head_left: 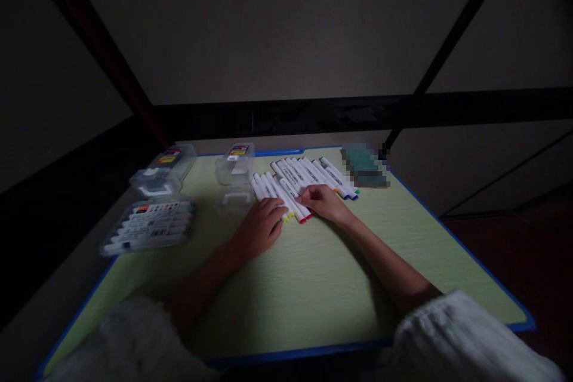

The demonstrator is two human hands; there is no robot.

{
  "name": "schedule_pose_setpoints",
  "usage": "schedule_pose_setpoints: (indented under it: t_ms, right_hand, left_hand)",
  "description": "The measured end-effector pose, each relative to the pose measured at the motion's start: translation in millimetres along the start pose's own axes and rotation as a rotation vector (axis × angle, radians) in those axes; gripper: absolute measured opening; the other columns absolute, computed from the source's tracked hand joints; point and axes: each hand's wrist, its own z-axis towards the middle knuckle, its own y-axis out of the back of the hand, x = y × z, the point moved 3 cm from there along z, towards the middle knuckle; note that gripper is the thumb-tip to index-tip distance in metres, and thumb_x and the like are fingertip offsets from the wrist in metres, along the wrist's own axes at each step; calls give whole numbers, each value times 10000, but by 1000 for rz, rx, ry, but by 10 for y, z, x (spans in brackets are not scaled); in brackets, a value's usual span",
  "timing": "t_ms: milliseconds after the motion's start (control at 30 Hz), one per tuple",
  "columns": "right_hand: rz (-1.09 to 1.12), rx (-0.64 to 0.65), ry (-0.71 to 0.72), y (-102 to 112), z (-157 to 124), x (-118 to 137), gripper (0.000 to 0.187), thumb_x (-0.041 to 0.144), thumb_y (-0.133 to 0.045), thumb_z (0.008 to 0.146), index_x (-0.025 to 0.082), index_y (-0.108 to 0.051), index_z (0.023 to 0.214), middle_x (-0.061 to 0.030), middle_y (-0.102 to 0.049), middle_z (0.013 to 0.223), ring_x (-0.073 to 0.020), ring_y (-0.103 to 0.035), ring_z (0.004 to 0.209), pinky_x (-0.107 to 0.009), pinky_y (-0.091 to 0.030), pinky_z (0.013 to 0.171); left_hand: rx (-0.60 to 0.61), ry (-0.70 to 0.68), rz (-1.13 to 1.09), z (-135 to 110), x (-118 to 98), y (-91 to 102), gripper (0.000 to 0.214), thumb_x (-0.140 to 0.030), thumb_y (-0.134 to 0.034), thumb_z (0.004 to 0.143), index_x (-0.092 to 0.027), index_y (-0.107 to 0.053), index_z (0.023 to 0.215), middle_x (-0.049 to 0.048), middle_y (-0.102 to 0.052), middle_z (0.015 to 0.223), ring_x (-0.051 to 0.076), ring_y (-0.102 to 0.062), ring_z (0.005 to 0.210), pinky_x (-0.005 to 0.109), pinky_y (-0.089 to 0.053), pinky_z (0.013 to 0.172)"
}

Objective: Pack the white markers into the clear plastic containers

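Several white markers (pixel 298 174) with coloured ends lie side by side in slanted rows on the table. My left hand (pixel 259 227) rests on the lower part of the left group, its fingers stretched over the barrels beside some yellow ends. Just right of it, my right hand (pixel 326 203) has thumb and forefinger pinched at a white marker (pixel 293 196) with a red end. Its other fingers are curled in. The fingers partly cover the markers beneath them.
On the left, a clear case (pixel 147 224) full of markers lies below an open clear plastic case (pixel 176 161). Another open clear case (pixel 235 168) stands behind my left hand. A blurred green object (pixel 364 166) lies at the back right. Blue edging (pixel 470 268) borders the table.
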Motion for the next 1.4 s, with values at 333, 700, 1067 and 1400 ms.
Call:
schedule_pose_setpoints:
  t_ms: [333, 700, 1067, 1400]
  right_hand:
    - [-95, -85, -2, -10, -1, -33, 273, 423, -565, 646, 181, -485, 547, 33, -473, 486, -95, -398, 482, -223, -291, 470]
    - [-179, -153, 25, -30, -27, -2, 216, 343, -551, 672, 174, -495, 550, 26, -506, 501, -98, -429, 489, -219, -312, 490]
    - [-283, -219, 42, -76, -51, 60, 227, 298, -545, 722, 173, -493, 540, 15, -516, 505, -100, -447, 492, -212, -299, 497]
    - [-409, -264, 30, -108, -61, 91, 224, 291, -568, 738, 177, -528, 549, 0, -551, 522, -117, -488, 503, -224, -301, 514]
  left_hand:
    - [28, 5, -32, 0, 5, -20, 363, -68, -437, 777, -113, -534, 1124, 136, -538, 1180, 231, -479, 1108, 418, -420, 959]
    - [93, 52, -18, 5, -4, -32, 437, -57, -401, 760, -108, -513, 1180, 143, -496, 1291, 234, -437, 1212, 470, -326, 1044]
    - [127, 69, -33, -9, -13, -47, 457, -126, -445, 770, -105, -458, 1226, 153, -454, 1325, 247, -381, 1256, 496, -243, 1079]
    - [-41, 156, 104, 8, 35, 22, 307, -190, -464, 822, -112, -501, 1117, 152, -519, 1201, 262, -453, 1154, 485, -335, 1012]
